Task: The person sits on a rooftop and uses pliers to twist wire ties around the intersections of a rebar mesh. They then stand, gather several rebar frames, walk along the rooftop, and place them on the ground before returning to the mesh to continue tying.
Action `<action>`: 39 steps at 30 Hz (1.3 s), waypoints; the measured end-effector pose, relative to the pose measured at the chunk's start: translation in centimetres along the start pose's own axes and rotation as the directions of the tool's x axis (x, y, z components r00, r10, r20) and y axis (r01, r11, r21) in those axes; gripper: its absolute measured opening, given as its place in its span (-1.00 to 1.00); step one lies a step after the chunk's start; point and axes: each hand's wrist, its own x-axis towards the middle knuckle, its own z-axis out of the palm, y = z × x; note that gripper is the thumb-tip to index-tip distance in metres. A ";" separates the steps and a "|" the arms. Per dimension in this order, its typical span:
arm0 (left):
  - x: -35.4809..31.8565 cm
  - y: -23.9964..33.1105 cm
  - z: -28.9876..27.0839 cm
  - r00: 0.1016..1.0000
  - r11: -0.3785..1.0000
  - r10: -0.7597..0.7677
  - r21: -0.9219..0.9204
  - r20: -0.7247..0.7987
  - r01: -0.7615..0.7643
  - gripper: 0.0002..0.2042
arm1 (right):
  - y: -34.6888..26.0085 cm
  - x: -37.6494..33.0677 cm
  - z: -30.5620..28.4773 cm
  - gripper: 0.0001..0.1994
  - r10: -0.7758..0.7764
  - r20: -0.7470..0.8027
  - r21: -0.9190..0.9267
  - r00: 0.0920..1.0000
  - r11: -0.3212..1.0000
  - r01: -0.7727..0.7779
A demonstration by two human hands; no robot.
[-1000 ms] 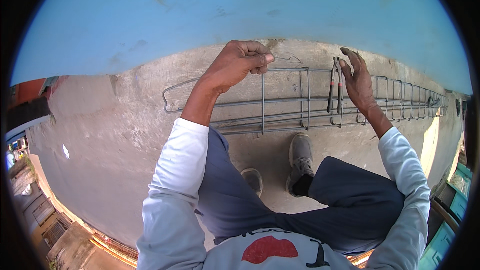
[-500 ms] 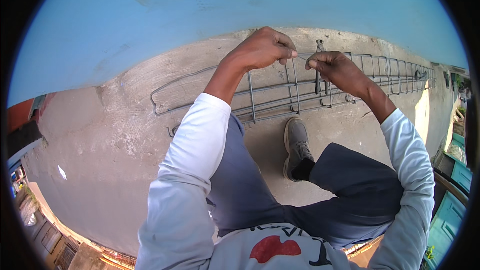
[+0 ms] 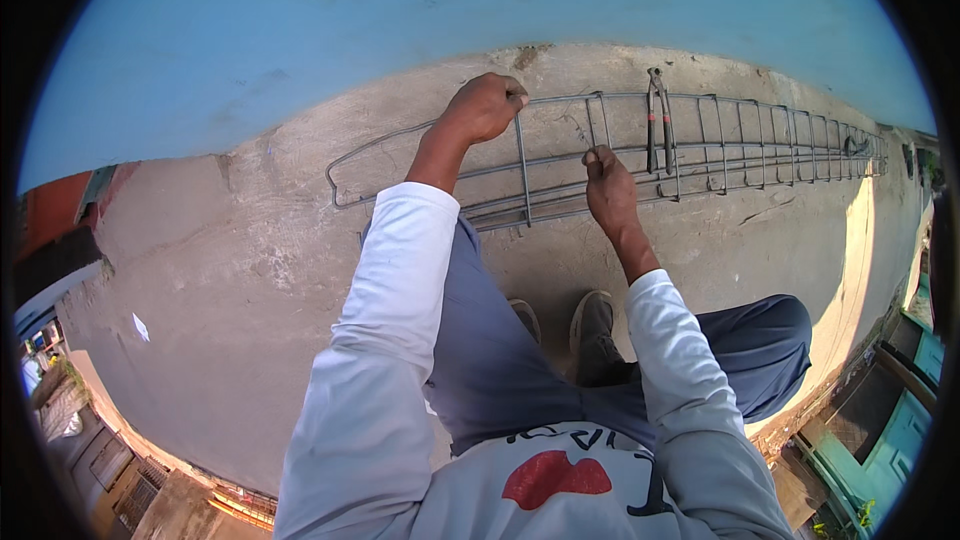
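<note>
1. The left hand (image 3: pixel 484 107) has its fingers (image 3: pixel 515 92) curled together at the far-side rod of the long, narrow cage of grey steel bars (image 3: pixel 523 175), near its left end, where a crossbar meets that rod; I cannot tell whether they grip the rod or something thin.
2. The right hand (image 3: pixel 611 188) is over the cage's middle bars, right of the left hand, its thumb and fingers (image 3: pixel 597 158) bent inward to a pinch; what they grasp, if anything, I cannot tell.
3. A thin, dark, bent wire (image 3: pixel 577 126) shows within the cage's outline, just beside the right fingertips; its ends are too fine to make out.
4. Steel pincers with red-and-black handles (image 3: pixel 652 135) lie across the cage, right of the right hand, their tip past the far-side rod.
5. A small dark bundle (image 3: pixel 857 146) sits at the cage's right end.
6. The cage lies lengthwise on the grey concrete floor (image 3: pixel 230 340); grey shoes (image 3: pixel 593 325) stand on its near side.
7. Beyond the cage's far side is a blue painted surface (image 3: pixel 480 0).
</note>
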 end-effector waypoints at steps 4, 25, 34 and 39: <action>-3.8 -5.4 3.0 0.953 0.960 -0.215 0.224 0.213 0.166 -0.71 | 2.0 -7.6 8.0 -0.72 0.181 0.199 0.139 0.963 0.968 -0.211; -10.3 -5.2 19.6 0.902 0.903 -0.428 0.061 0.063 0.425 -0.70 | 4.6 -9.3 10.6 -0.79 0.231 0.129 0.383 0.964 0.885 -0.263; -9.9 -4.2 18.5 0.866 0.870 -0.477 -0.063 0.150 0.490 -0.65 | 7.7 -8.6 12.4 -0.83 0.187 0.205 0.701 0.961 0.657 -0.277; -9.9 -3.8 18.7 0.892 0.890 -0.449 0.121 0.060 0.440 -0.64 | 5.4 -8.1 9.9 -0.81 0.195 0.177 0.779 0.965 0.571 -0.259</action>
